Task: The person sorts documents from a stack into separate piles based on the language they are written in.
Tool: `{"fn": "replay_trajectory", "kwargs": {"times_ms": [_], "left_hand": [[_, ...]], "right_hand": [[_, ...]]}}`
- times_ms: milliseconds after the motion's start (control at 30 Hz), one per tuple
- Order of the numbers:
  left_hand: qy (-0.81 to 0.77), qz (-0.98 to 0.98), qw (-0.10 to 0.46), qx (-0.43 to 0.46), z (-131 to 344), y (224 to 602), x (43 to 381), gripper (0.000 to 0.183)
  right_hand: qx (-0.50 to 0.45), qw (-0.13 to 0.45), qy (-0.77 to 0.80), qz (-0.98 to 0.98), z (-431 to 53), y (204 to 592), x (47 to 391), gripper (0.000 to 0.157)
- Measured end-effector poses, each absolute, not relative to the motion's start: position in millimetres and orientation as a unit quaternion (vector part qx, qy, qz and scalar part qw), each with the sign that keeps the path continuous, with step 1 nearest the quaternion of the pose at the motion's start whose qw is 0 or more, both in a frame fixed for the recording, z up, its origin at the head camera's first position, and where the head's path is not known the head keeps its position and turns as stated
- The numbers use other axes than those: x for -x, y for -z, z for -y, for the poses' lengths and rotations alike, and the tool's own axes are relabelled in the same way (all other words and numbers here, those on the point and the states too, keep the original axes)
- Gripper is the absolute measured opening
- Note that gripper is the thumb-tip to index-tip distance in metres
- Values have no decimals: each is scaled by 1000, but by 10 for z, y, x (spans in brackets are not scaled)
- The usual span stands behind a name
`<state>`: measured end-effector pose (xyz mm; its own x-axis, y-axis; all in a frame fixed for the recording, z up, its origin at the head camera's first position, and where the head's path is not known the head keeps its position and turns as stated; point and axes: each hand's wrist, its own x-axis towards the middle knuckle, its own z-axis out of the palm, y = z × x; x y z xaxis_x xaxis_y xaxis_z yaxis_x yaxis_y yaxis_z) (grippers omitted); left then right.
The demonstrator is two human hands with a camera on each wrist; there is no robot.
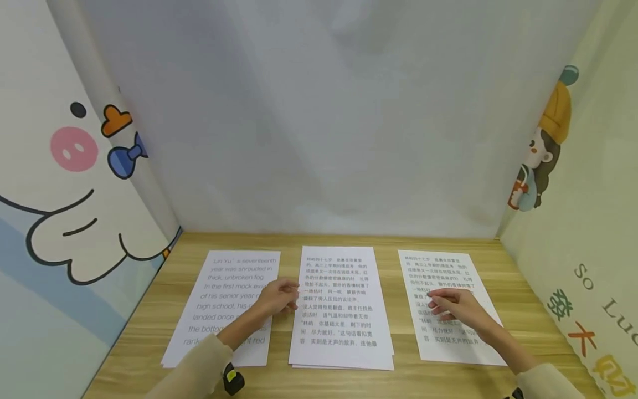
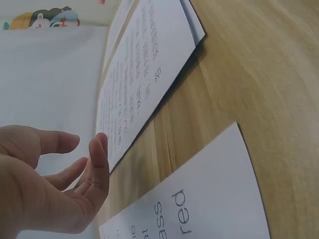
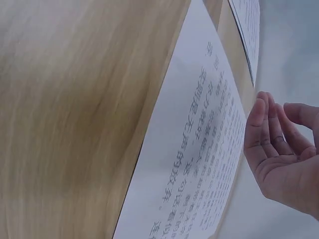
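Three places on the wooden table hold printed paper. At the left lies a stack of sheets with large English text (image 1: 214, 318). A stack of sheets with Chinese text (image 1: 344, 316) sits in the middle, a lower sheet poking out at its near edge. To the right is another page of Chinese text (image 1: 438, 271). My left hand (image 1: 276, 298) hovers between the left and middle stacks, fingers loosely bent and nothing held. Over the right page is my right hand (image 1: 458, 308), also holding nothing; in the right wrist view its relaxed fingers (image 3: 266, 132) stand apart from the thumb.
A wooden table (image 1: 404, 379) carries all the paper. Behind it rises a plain pale back wall (image 1: 324, 122). Cartoon-printed side panels stand at the left (image 1: 45, 221) and right (image 1: 573, 244). A black device (image 1: 232, 381) is worn at my left wrist.
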<state>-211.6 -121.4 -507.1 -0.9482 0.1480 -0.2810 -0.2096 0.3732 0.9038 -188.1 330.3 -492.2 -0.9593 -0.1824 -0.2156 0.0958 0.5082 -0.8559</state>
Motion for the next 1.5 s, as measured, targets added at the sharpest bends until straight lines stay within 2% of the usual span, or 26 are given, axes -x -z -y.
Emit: {"fn": "replay_trajectory", "kwargs": {"times_ms": [267,600,867,1167,1500], "left_hand": [[-542,-821,175,40,1318,5152,2009,49],[-519,-836,170,49,1213,5173,2026,62],[-510,-842,173,35,1152,5181,2016,59],[-515,-838,175,34,1116,5242,2009,58],[-514,-839,176,29,1117,5225,2010,56]], "right_hand": [[78,175,520,-832,-3028,4976,1865,45],[79,202,564,-797,-2586,5116,1989,46],[53,224,600,-766,-2341,5211,2038,51],[25,219,597,-771,-2312,5252,1997,54],[37,221,597,-770,-2303,5248,1993,53]]}}
